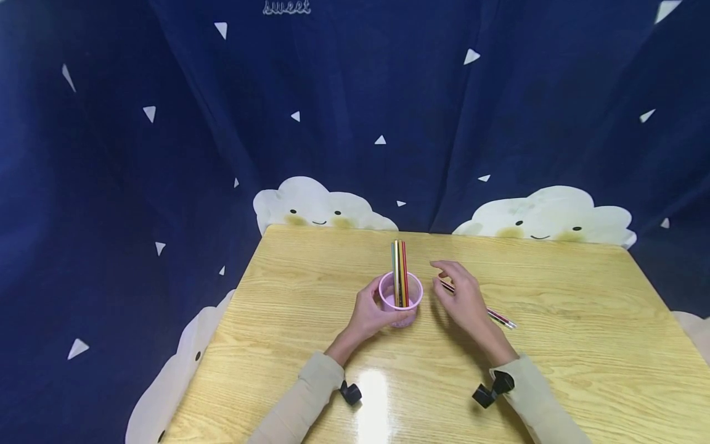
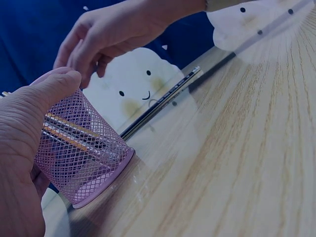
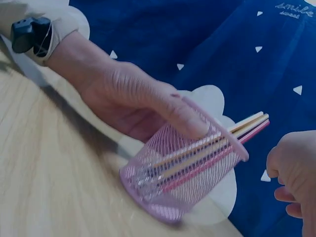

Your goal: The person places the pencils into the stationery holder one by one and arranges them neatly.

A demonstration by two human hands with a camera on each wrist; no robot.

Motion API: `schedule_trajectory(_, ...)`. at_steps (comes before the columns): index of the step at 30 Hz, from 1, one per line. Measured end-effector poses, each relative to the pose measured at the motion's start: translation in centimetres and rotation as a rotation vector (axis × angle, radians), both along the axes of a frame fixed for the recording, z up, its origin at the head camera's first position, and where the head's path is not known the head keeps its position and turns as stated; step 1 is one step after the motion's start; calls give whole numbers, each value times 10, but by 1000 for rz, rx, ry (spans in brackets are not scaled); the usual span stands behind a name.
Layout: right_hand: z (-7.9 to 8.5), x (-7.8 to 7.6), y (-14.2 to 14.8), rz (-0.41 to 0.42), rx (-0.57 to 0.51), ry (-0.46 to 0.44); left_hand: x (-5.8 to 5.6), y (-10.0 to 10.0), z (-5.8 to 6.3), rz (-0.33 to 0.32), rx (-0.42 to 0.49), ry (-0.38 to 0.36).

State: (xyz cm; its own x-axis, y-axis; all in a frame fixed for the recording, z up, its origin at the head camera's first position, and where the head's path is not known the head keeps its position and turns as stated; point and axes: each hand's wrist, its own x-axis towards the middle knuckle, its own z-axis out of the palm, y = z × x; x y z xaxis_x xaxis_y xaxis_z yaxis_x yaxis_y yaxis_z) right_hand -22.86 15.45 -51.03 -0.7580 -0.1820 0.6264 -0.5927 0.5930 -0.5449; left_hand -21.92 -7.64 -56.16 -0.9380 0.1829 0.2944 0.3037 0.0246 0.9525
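A pink mesh pencil cup point(image 1: 413, 295) stands on the table, with several coloured pencils point(image 1: 400, 271) upright in it. My left hand point(image 1: 370, 313) grips the cup from its left side, the thumb along the near wall in the head view. To the right of the cup, my right hand point(image 1: 461, 301) hovers over loose pencils point(image 1: 501, 318) with its fingers bent and a gap between thumb and forefinger. Nothing shows between those fingers. The hand hides the middle of the loose pencils. Through the mesh in the right wrist view, the lower ends of the cup's pencils point(image 3: 192, 157) show.
The light wooden table point(image 1: 582, 345) reaches back to a dark blue curtain point(image 1: 344, 80) with white triangles and smiling clouds. A bright light reflection lies on the wood near the front. Black wrist cameras point(image 1: 493, 390) sit on both sleeves.
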Motion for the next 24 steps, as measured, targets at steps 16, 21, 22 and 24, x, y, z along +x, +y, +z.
schedule_trajectory(16, -30, 9, 26, -61, 135, -100, 1, -1, 1, -17, 8, -9)
schedule_trajectory(21, -39, 12, 34, -66, 182, -130, 1, -1, 2, -13, -18, -11)
schedule_trajectory(22, -41, 12, 35, -65, 190, -124, 1, -1, 2, -13, -19, -14)
schedule_trajectory(24, -44, 13, 38, -62, 208, -113, 1, -1, 2, -11, -19, -22)
